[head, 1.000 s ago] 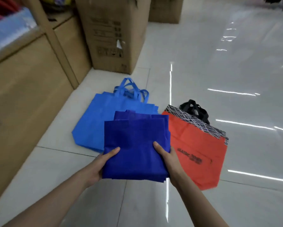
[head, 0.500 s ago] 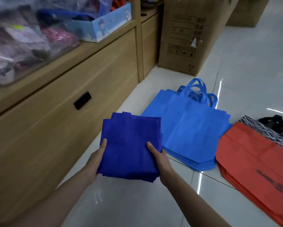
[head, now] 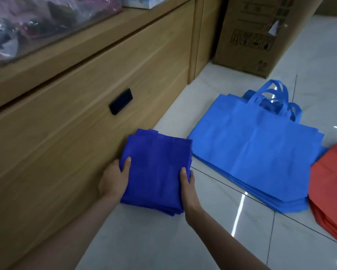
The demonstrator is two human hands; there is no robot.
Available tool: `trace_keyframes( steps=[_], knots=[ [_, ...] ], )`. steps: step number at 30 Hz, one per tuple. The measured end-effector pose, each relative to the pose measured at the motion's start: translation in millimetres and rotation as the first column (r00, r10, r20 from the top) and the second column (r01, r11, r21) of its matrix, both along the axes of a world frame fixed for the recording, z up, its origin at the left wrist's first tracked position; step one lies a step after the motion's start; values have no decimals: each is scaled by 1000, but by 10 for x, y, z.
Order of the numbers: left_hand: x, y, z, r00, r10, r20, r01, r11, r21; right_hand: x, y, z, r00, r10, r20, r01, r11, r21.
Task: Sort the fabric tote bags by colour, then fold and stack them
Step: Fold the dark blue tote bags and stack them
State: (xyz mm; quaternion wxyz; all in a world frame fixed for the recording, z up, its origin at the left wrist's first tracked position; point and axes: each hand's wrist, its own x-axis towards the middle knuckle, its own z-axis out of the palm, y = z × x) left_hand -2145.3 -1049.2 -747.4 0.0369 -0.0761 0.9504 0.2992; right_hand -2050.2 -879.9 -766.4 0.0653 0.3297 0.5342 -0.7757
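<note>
dark-blue stack [head: 156,172] gripped by left hand [head: 114,180] and right hand [head: 188,189], thumbs on top, just beside cabinet [head: 66,123], light-blue pile [head: 257,152] near its right, red pile [head: 331,186] further right

Landmark: folded dark-blue stack [head: 156,168].
- Left: wooden drawer front [head: 66,143] just beside it; no passage.
- Right: light-blue bag pile [head: 251,152] close at the far corner; a wedge of bare floor tile [head: 212,191] widens nearward.
- Far side: open tile up to cardboard box [head: 251,36].
- Near side: open tile.
</note>
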Motion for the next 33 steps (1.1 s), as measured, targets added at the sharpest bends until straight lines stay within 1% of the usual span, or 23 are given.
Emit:
trace_keyframes(
  steps=[1, 3, 5, 6, 8, 9, 10, 11, 12, 13, 14, 15, 17, 19, 20, 21, 22, 23, 25, 28, 29, 31, 33],
  knots=[
    [8, 2, 14, 996, -20, -83, 17, 999, -36, -44, -30, -13, 1000, 6, 4, -6, 1000, 9],
    [66, -2, 33, 978, -101, -182, 80, 989, -123, -71, -30, -16, 999, 25, 34, -25, 1000, -7],
    [161, -17, 59, 934, -191, -302, 119, 963, -242, -43, 50, 43, 998, 52, 18, -52, 999, -4],
    [214, -18, 105, 905, -224, -361, 128, 954, -271, -24, 93, 107, 999, 51, -7, -51, 999, 20],
    [311, -20, 218, 863, -244, -442, 141, 957, -253, -5, 171, 261, 999, 4, -49, 3, 991, 135],
    [371, -11, 274, 853, -204, -480, 114, 971, -209, 2, 206, 356, 995, -32, -92, 52, 971, 233],
    [441, 3, 332, 860, -116, -497, 60, 990, -127, -7, 239, 473, 985, -59, -165, 113, 932, 345],
    [522, 21, 384, 886, 13, -464, -16, 1000, -2, -39, 273, 601, 969, -52, -243, 165, 865, 473],
    [597, 53, 430, 918, 156, -365, -113, 984, 137, -102, 314, 712, 956, -1, -294, 189, 767, 613],
    [662, 85, 436, 938, 273, -214, -220, 945, 241, -195, 359, 816, 948, 85, -307, 184, 641, 746],
    [710, 125, 419, 937, 345, -55, -313, 901, 301, -320, 405, 894, 944, 188, -269, 143, 502, 853],
    [737, 168, 406, 919, 385, 78, -388, 859, 334, -480, 437, 958, 939, 291, -184, 68, 366, 928],
    [709, 238, 386, 852, 440, 285, -520, 775, 359, -831, 424, 1052, 895, 441, 67, -135, 125, 983],
    [604, 303, 324, 758, 441, 481, -628, 692, 356, -1120, 352, 1033, 799, 516, 308, -327, -56, 943],
    [560, 325, 288, 721, 407, 561, -668, 627, 402, -1224, 317, 970, 740, 539, 404, -414, -108, 904],
    [529, 331, 241, 695, 371, 616, -702, 536, 469, -1283, 283, 897, 680, 555, 479, -501, -125, 857],
    [507, 339, 189, 682, 342, 646, -722, 456, 520, -1318, 261, 801, 634, 569, 525, -584, -94, 806],
    [499, 330, 121, 676, 331, 659, -733, 391, 556, -1334, 252, 701, 603, 585, 542, -657, -22, 754],
    [509, 321, 9, 653, 344, 675, -757, 251, 604, -1325, 254, 555, 584, 618, 526, -738, 133, 662],
    [505, 314, -126, 634, 385, 671, -745, 71, 663, -1304, 267, 432, 596, 644, 480, -759, 257, 598],
    [496, 324, -154, 647, 374, 664, -723, 25, 691, -1294, 273, 404, 606, 646, 464, -757, 289, 586],
    [489, 358, -189, 678, 381, 629, -669, -36, 743, -1261, 298, 369, 609, 665, 432, -763, 343, 548],
    [498, 339, -224, 718, 423, 553, -597, -34, 801, -1227, 315, 364, 579, 706, 407, -792, 368, 488]
  ],
)
